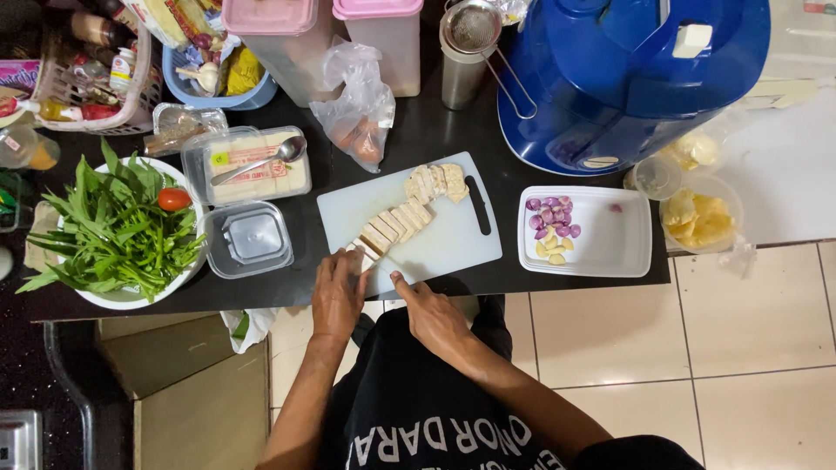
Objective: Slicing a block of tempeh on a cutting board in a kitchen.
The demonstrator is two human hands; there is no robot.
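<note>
A white cutting board (453,235) lies on the black counter (435,130), close to its near edge. A row of pale sliced tempeh (405,218) runs diagonally across the board. My left hand (338,294) has its fingers curled onto the near end of that row. Just to its right, my right hand (433,315) is closed around what looks like a knife handle. The blade points at the near slices and is seen edge-on, hard to make out.
A white tray (610,248) holding shallots and garlic (550,224) sits to the right of the board. On the left are a bowl of leafy greens (113,231) with a tomato and clear lidded boxes (251,239). A big blue container (610,78), a plastic bag (361,113) and a strainer (470,30) stand behind.
</note>
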